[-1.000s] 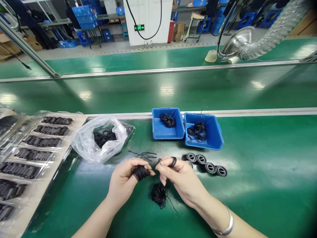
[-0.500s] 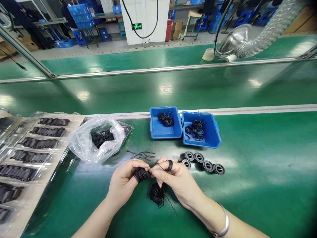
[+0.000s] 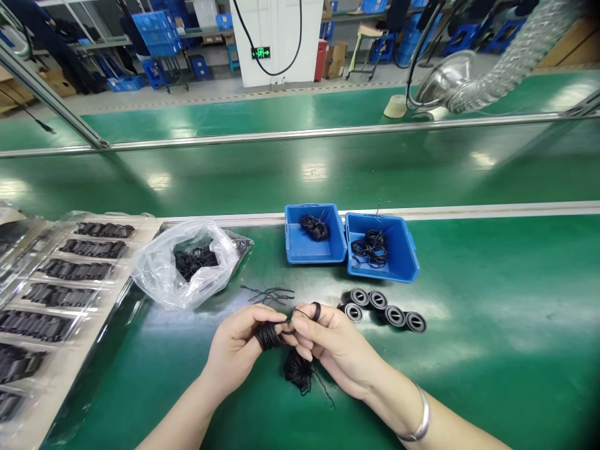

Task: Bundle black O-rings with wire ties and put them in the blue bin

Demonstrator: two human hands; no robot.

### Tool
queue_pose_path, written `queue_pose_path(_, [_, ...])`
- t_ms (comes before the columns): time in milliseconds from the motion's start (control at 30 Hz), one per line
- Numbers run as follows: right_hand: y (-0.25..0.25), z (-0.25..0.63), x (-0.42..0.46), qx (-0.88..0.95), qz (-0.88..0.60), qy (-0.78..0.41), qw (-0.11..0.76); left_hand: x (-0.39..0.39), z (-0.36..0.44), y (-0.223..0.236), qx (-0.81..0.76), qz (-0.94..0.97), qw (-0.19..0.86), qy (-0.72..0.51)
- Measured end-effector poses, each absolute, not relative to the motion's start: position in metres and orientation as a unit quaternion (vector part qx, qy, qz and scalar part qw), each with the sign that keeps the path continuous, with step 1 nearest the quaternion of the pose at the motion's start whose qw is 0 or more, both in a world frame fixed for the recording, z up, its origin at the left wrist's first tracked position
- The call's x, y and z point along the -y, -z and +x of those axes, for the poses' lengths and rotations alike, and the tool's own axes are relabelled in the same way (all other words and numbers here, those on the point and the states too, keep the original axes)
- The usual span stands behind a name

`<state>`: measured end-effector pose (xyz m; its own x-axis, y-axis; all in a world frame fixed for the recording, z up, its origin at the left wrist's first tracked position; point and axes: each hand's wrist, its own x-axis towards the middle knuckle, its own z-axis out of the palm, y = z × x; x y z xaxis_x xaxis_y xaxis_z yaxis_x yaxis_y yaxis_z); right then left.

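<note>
We clamp a black cord coil [image 3: 268, 336] in our left hand [image 3: 238, 351], while our right hand [image 3: 334, 345] pinches a strand [image 3: 300, 312] from it just beside the coil, a loop [image 3: 316, 310] on one finger; a second coil [image 3: 297, 370] lies on the counter [image 3: 492, 375] just below both hands, now closer together than earlier

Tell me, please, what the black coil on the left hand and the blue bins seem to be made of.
The thin black cord coil looks like rubber or soft plastic: matte, and bending in loose loops; the look cannot settle which. The two blue rectangular bins look like moulded rigid plastic: smooth, slightly glossy, with even, straight walls.
</note>
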<state>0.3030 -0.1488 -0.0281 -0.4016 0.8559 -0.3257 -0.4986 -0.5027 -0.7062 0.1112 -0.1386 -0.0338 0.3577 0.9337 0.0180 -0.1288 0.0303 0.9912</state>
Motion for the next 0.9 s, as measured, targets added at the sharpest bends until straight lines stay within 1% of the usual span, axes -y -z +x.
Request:
queue_pose_path(67, [0.0298,0.3032,0.1487,0.223,-0.330,-0.812,0.428,0.1378,0.1120,0.0334,-0.374,0.522,0.626,-0.443])
queue_pose_path(200, [0.0320,0.3061,0.1450,0.148,-0.301,-0.818,0.467,0.1332,0.1108,0.0322,-0.408,0.463,0.623,-0.481])
queue_pose_path(267, [0.0313,0.3081,0.1423,0.134,-0.299,-0.810,0.487,0.1314,0.1094,0.0324,-0.420,0.451,0.619,-0.488])
queue_pose_path(367, [0.0295,0.3100,0.1404,0.139,-0.312,-0.804,0.487,0.1311,0.1083,0.0329,-0.424,0.455,0.623,-0.473])
queue_pose_path(500, [0.0301,0.3085,0.1432,0.207,-0.338,-0.787,0.473,0.1328,0.1103,0.0316,-0.424,0.477,0.633,-0.438])
queue_pose_path(633, [0.0329,0.3051,0.1468,0.334,-0.408,-0.710,0.467,0.1332,0.1126,0.0306,-0.416,0.507,0.624,-0.425])
queue_pose_path(767, [0.0337,0.3042,0.1475,0.429,-0.448,-0.647,0.444,0.1331,0.1130,0.0304,-0.431,0.522,0.608,-0.415])
queue_pose_path(833, [0.0332,0.3047,0.1475,0.429,-0.450,-0.646,0.442,0.1332,0.1127,0.0307,-0.431,0.510,0.622,-0.409])
queue_pose_path(900, [0.0329,0.3050,0.1478,0.391,-0.432,-0.679,0.447,0.1335,0.1122,0.0316,-0.424,0.489,0.647,-0.404])
